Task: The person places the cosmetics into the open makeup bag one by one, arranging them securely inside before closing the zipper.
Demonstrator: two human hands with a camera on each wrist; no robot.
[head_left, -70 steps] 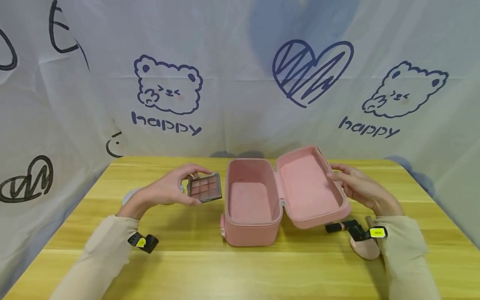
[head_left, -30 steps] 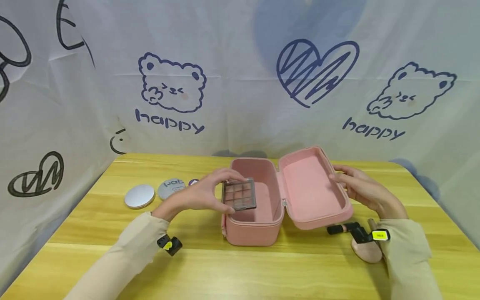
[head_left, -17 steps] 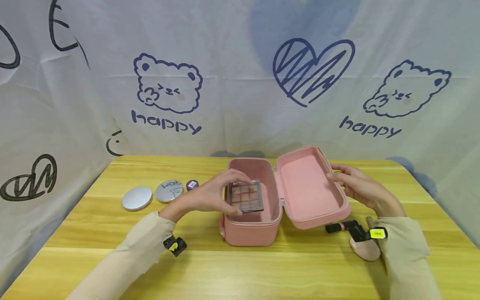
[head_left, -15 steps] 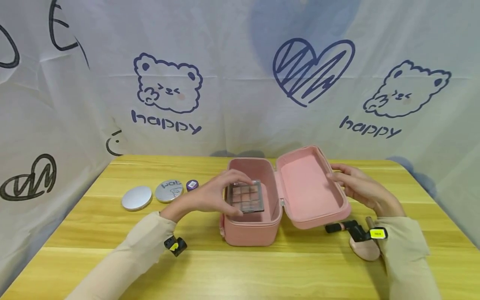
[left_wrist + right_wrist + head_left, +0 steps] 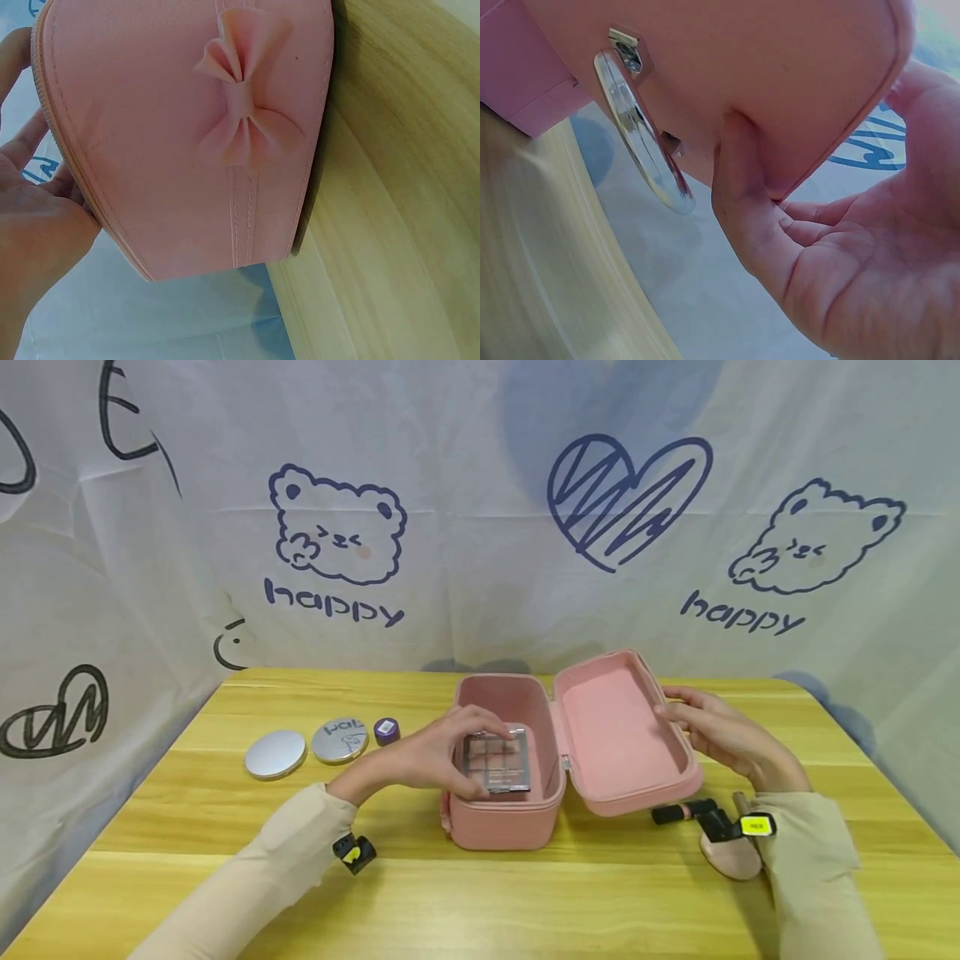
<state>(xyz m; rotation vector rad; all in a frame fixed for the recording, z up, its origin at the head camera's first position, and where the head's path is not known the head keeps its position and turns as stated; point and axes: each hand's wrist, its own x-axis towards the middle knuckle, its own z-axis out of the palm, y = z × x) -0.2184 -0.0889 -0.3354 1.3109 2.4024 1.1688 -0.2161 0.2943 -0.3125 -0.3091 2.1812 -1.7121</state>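
My left hand (image 5: 431, 752) reaches over the near-left rim of a pink cosmetic case (image 5: 504, 827). Between its thumb and fingers it holds a clear-lidded eyeshadow palette (image 5: 498, 762), low inside the case. The left wrist view shows the case's outer side with a pink bow (image 5: 241, 97); the palette is hidden there. My right hand (image 5: 716, 731) grips the outer edge of the raised lid (image 5: 626, 731). In the right wrist view, a digit presses into the lid's outer face near a shiny metallic handle (image 5: 641, 131).
Left of the case lie two round silver compacts, one plain (image 5: 276, 754) and one printed (image 5: 340, 740), beside a small purple-capped jar (image 5: 387, 731). Under the right forearm are a black tube (image 5: 671, 813) and a pale pink rounded item (image 5: 731, 856). A printed cloth (image 5: 480, 527) hangs behind the table.
My left hand has carried the eyeshadow palette rightward from beside the case into it, then lower, and the palette's tilt has changed. The right hand stays on the lid.
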